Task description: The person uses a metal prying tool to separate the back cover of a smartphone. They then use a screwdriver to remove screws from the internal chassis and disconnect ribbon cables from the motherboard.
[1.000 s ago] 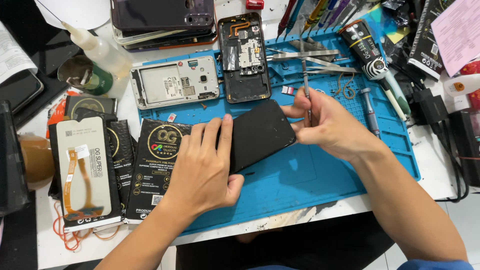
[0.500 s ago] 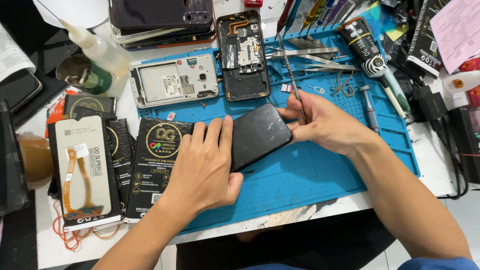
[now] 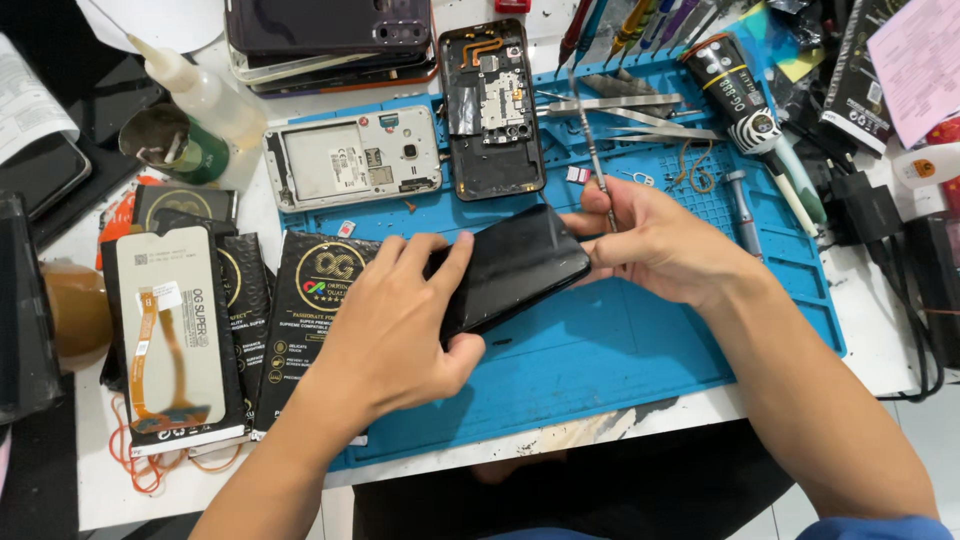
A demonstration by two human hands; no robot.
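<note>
Your left hand (image 3: 395, 325) clamps the black phone (image 3: 515, 265) steady on the blue mat (image 3: 620, 350) while your right hand (image 3: 655, 240) pinches a thin metal tool (image 3: 590, 150) at its edge.

Left hand (image 3: 395, 325) pins black phone (image 3: 510, 268) on blue mat (image 3: 620, 350); right hand (image 3: 660, 240) pinches thin metal tool (image 3: 590, 140).

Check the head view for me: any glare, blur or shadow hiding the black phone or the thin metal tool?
Head view: light is even and focus sharp. The glossy black phone shows only soft sheen, no blown glare. The thin metal tool is crisp above the right hand. The left hand casts a faint shadow on the blue mat.
</note>
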